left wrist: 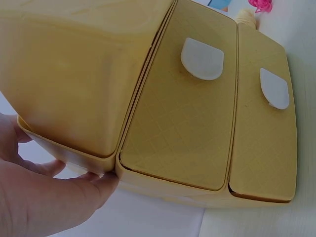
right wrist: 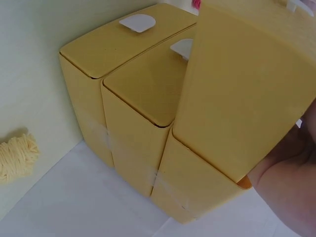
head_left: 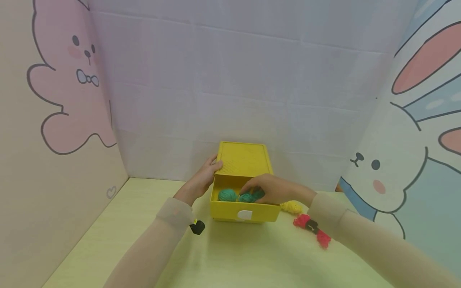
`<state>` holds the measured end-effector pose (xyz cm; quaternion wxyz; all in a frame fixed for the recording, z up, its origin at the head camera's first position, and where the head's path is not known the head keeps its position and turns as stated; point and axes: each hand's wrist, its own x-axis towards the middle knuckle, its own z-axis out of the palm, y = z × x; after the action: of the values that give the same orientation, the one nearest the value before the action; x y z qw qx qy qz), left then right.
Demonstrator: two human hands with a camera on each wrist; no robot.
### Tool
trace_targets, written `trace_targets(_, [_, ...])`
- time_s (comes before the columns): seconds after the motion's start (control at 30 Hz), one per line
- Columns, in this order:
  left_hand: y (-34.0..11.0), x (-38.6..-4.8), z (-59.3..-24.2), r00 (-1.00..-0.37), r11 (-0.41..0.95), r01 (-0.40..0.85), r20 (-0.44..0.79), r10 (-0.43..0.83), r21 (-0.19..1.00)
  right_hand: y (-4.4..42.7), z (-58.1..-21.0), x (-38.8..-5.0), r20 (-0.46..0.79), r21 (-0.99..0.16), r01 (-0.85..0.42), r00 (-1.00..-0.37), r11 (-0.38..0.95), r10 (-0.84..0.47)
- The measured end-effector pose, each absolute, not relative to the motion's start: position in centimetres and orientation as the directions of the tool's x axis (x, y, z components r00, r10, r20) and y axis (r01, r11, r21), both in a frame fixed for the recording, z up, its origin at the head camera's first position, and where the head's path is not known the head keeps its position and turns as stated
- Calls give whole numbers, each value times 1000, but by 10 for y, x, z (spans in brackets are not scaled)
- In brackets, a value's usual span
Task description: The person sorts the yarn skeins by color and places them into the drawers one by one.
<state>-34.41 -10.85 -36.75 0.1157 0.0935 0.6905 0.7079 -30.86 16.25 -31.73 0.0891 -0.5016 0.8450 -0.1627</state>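
Yellow cabinet (head_left: 245, 159), yarn (head_left: 292, 207) on table (head_left: 252, 260)

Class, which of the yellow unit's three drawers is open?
The top drawer: it juts out, showing green yarn inside, while the middle drawer and bottom drawer sit closed.

No readable text, brand or number in the 3 views. Only 1 drawn heart (head_left: 111, 192) on the left wall (head_left: 77, 200); dark band (head_left: 311, 226) on the red yarn (head_left: 323, 240) too small to read.
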Motion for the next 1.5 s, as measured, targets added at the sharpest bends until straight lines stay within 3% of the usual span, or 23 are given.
trace_targets(0.73, [-109, -345, -370, -956, -20, -15, -8, 294, 1000, 168, -312, -308, -2, -427, -791, -483, 438, -875])
trace_targets(0.97, [-109, -345, -369, -954, -20, -4, 2, 301, 1000, 185, -299, -301, 18, -461, -740, -559, 489, -829])
trace_targets(1.2, [-110, -344, -369, -955, -18, -17, -11, 297, 1000, 208, -288, -286, 121, -537, -691, -630, 483, -767])
trace_targets(1.5, [-109, -344, -367, -954, -14, -19, -14, 298, 1000, 237, -311, -270, 216, -607, -566, -793, 558, -569])
